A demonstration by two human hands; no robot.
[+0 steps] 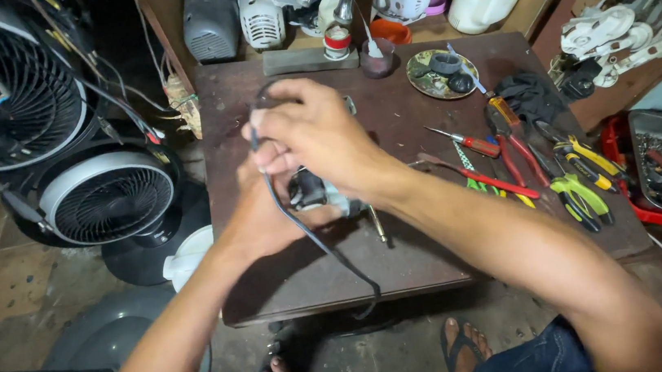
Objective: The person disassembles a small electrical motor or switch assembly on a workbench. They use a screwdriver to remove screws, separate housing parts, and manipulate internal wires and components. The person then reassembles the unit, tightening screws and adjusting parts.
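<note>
Hands: right hand [313, 134] pinches the thin black electrical cord [316, 241]; left hand [256, 218] grips the small dark motor part [307, 190], mid dark wooden counter [435, 241] | Advice: keep cord taut, part steady | Hidden: part's shape and left fingers covered by right hand; cord's end drops past near edge.

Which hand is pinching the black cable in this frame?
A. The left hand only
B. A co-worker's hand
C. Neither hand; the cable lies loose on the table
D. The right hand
D. The right hand pinches the black cable at its fingertips, while the left hand sits beneath it around a small dark part over the wooden table.
</note>
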